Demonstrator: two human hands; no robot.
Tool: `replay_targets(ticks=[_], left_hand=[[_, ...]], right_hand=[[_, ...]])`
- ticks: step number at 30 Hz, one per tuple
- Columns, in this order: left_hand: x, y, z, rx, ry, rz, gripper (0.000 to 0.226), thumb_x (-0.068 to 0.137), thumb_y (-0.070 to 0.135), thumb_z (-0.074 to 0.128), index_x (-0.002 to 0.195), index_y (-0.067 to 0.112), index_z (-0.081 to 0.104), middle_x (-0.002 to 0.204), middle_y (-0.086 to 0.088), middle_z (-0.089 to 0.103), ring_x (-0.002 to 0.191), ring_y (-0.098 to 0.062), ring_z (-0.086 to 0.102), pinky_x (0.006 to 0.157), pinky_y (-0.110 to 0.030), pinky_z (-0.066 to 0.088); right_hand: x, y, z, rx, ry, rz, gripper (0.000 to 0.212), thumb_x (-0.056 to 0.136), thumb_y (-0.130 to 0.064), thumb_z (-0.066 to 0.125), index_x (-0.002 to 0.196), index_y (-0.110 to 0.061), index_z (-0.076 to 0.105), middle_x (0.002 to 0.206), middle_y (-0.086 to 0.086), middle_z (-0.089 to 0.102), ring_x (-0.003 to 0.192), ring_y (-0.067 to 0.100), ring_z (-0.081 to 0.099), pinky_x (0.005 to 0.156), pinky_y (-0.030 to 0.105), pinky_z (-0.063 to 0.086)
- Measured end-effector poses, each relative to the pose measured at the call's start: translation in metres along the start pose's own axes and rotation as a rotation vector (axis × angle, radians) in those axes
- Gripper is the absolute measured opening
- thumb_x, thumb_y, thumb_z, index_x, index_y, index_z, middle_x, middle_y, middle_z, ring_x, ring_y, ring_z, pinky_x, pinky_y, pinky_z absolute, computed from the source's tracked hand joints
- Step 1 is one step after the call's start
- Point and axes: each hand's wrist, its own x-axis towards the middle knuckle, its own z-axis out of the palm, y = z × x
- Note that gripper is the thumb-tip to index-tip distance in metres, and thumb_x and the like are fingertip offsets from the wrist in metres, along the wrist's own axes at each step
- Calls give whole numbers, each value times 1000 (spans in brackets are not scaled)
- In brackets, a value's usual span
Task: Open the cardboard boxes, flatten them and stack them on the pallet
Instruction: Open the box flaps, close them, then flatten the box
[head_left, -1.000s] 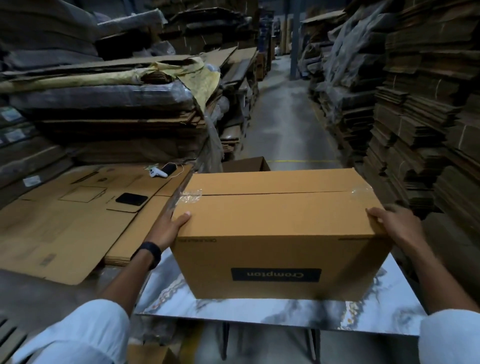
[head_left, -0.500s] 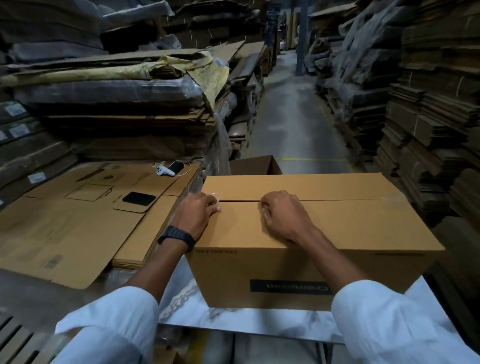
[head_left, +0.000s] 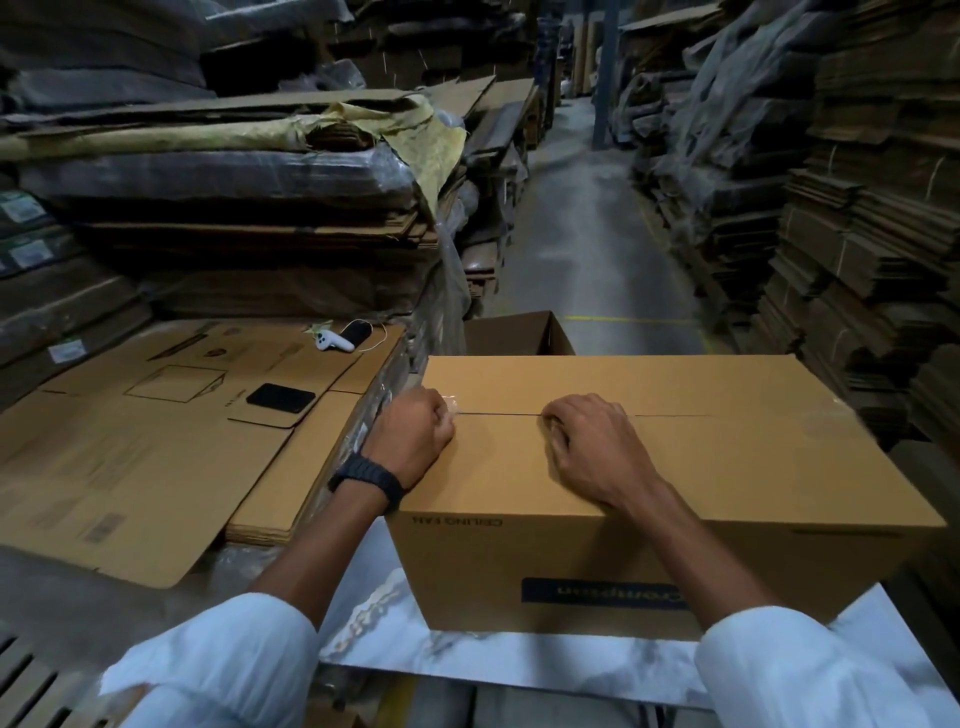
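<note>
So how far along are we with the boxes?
Done: flattened sheets lie stacked at left. In hand: the closed box on the table; the left hand pinches the tape end, the right hand's fingers dig at the top seam. Left: open its flaps, flatten it, stack it.

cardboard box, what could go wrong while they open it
The left hand pinches the clear tape where the seam ends; it may tear short, leaving the flaps sealed. The right hand presses curled fingers at the seam, where a flap edge could cut them. The cardboard box sits near the table's front edge; tugging might slide it off.
</note>
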Motion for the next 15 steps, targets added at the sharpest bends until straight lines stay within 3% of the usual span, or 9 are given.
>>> replay_targets(ticks=[5,9,11,13,15], left_hand=[[2,0,-5,-360,137,-401,18,98,28,54,89,18,66,85,0,66,81,-21,62,74,-38,52],[5,-18,-9,-1057,160,-813,23,99,18,48,101,10,69,85,-3,68,72,-19,65,72,-30,50],[1,-22,-9,-1308,175,-905,22,101,10,43,106,0,62,102,-12,73,86,-19,71,75,-25,56],[-2,-27,-4,-1443,236,-949,28,100,8,37,117,-6,55,115,-23,71,104,-26,72,94,-33,57],[-4,-32,-2,-1518,290,-1005,38,103,11,30,130,-12,45,112,-27,70,102,-29,73,94,-38,57]], right_hand=[[-1,0,-1,-29,-60,-36,40,96,-26,45,134,-26,57,137,-8,59,118,17,47,103,42,37],[-1,1,-2,-10,-60,-35,38,97,-26,44,133,-25,58,137,-8,60,118,17,47,103,42,35],[-1,2,-1,-1,-58,-37,37,97,-26,45,131,-25,59,136,-8,60,117,17,47,102,42,35],[-1,3,0,12,-58,-37,35,96,-25,44,128,-25,60,134,-8,61,115,17,46,101,42,35],[0,4,1,12,-54,-40,33,95,-25,43,123,-25,61,131,-9,62,112,17,46,98,42,36]])
